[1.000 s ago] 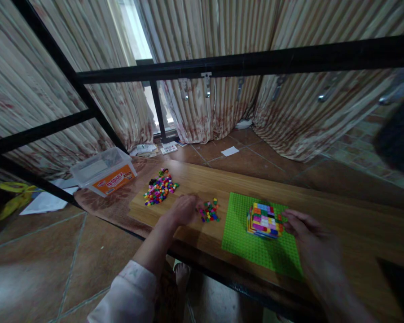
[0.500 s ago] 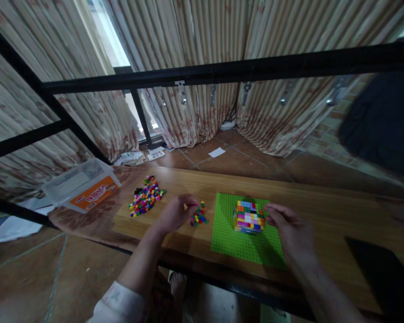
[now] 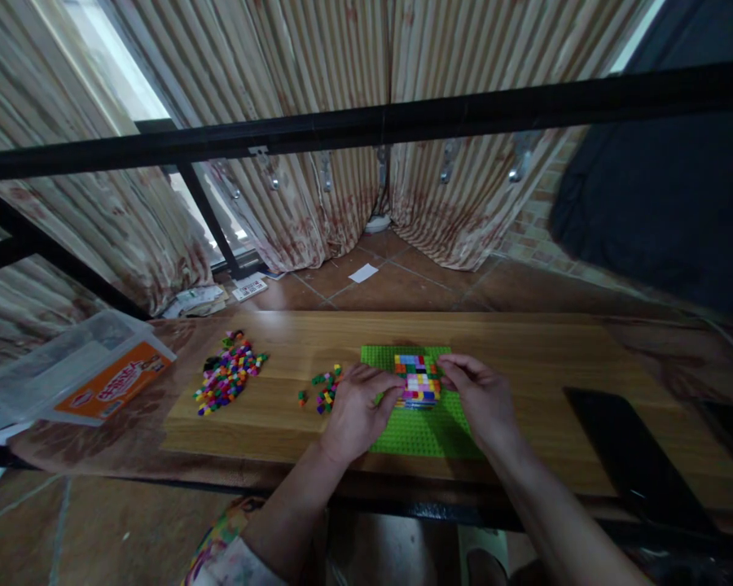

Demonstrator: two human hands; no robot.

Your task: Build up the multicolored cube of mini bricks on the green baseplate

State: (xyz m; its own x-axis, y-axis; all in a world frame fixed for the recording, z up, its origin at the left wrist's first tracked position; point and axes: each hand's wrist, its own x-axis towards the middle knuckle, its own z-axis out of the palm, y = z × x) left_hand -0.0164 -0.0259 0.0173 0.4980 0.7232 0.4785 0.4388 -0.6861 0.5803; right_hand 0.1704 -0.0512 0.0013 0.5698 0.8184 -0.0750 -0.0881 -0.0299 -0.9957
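A block of small multicoloured toy bricks [image 3: 416,381] stands on a green studded baseplate [image 3: 424,439]. My left hand [image 3: 357,411] reaches to the left side of the block, its thumb and forefinger pinched together on what looks like a small brick, mostly hidden by the fingertips. On the other side, my right hand [image 3: 482,399] is closed in a pinch close to the block's right edge; whatever lies between those fingertips is too small to make out. Partly behind my left hand is a small group of loose bricks [image 3: 326,392].
A larger heap of loose bricks [image 3: 230,373] lies farther left on the wooden board [image 3: 305,334]. Beyond it stands a clear plastic box [image 3: 116,366] with an orange label. A black flat object [image 3: 635,456] lies at the right. A black metal rail [image 3: 342,126] crosses behind the table.
My left hand has moved right, from the small group of bricks to the block. My right hand stays pinched by the block's right side. The camera view has turned somewhat right.
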